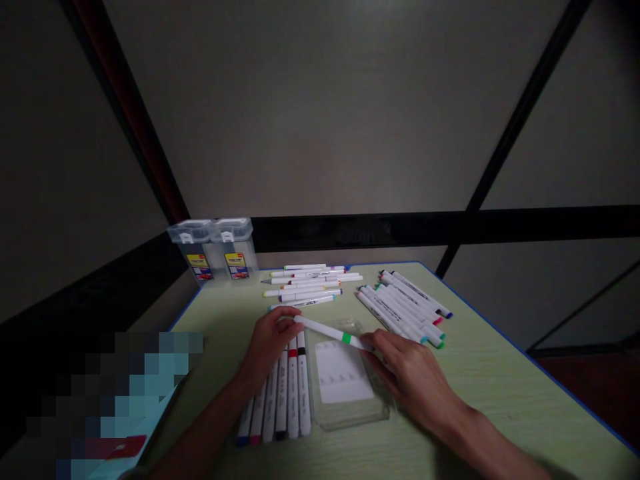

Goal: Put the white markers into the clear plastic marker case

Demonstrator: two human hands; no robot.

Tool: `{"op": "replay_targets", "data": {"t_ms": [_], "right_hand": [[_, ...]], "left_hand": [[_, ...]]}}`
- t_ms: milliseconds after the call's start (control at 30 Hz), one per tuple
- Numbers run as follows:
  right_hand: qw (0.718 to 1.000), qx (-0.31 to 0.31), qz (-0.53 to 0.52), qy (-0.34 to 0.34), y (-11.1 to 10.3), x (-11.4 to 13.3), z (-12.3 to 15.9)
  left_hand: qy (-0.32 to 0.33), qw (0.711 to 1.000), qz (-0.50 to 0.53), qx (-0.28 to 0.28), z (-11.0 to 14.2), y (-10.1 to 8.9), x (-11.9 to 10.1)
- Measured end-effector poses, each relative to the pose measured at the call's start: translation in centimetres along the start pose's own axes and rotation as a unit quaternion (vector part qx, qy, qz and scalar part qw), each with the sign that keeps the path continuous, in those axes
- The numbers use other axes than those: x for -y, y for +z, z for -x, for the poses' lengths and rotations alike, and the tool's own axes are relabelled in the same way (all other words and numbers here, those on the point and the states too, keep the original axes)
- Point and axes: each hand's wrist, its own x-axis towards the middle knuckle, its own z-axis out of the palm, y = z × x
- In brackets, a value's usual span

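A white marker pen with a green band [325,329] is held level between my two hands, above a clear plastic tray [350,420] with a white insert. My left hand [270,340] pinches its left end between thumb and fingers. Around its right end, the fingers of my right hand [410,363] are closed. Beneath and beside my left hand lies a row of several white markers [281,400], side by side, with blue, pink, black and grey ends toward me. Their far ends are partly hidden by that hand.
Several thin white pens [310,287] lie across the far side of the table [500,400]. To the right is a pile of thicker markers [400,307]. Two lidded clear boxes [233,250] stand at the back left corner. A pixelated patch covers the lower left.
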Motion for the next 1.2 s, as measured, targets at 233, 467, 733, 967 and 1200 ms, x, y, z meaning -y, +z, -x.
{"op": "replay_targets", "data": {"t_ms": [233, 467, 733, 967, 1200], "right_hand": [[1.0, 0.006, -0.018, -0.018, 0.0, 0.3, 0.1], [0.999, -0.001, -0.029, -0.045, 0.2, 0.7, 0.3], [0.996, -0.009, -0.041, -0.08, 0.5, 1.1, 0.4], [0.99, -0.073, -0.104, -0.066, 0.5, 0.8, 0.6], [0.921, -0.189, -0.304, 0.153, -0.2, 1.1, -0.1]], "left_hand": [[-0.004, 1.0, -0.003, -0.021, 0.1, 0.0, 0.1], [0.014, 1.0, 0.005, -0.016, -0.2, 0.0, 0.5], [0.014, 1.0, -0.006, -0.01, -0.4, 0.0, 0.5], [0.009, 1.0, 0.006, -0.004, -0.2, 0.0, 0.5], [0.009, 1.0, -0.006, -0.012, 0.6, 0.0, -0.7]]}}
